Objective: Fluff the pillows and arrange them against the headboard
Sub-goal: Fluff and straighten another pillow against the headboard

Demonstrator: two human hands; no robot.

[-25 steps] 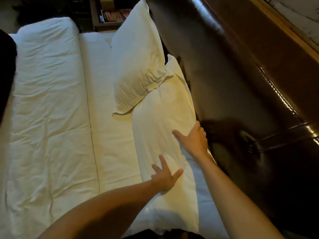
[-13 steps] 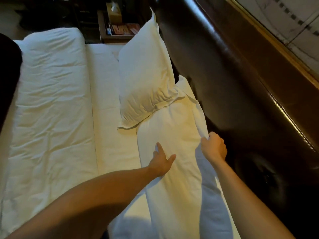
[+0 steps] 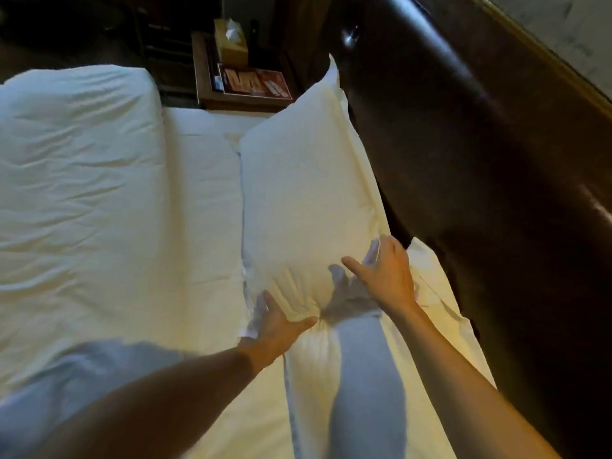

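A plump white pillow [image 3: 308, 193] leans against the dark leather headboard [image 3: 480, 180], its top corner pointing up. A second, flatter white pillow [image 3: 440, 346] lies on the mattress along the headboard, partly under the first one's near end. My left hand [image 3: 278, 323] is spread with fingers apart at the near left corner of the plump pillow, touching its edge. My right hand [image 3: 387, 273] is open with fingers apart over the pillow's near right end; whether it touches is unclear.
A folded white duvet [image 3: 76, 193] covers the left part of the bed, with bare sheet [image 3: 205, 200] between it and the pillows. Beyond the bed stands a wooden nightstand [image 3: 238, 102] with a tissue box [image 3: 231, 44] and a magazine [image 3: 255, 82].
Both hands left the flat pillow and moved forward to the near end of the plump pillow. My right hand, closed on the flat pillow's edge before, is now open. My view moved forward.
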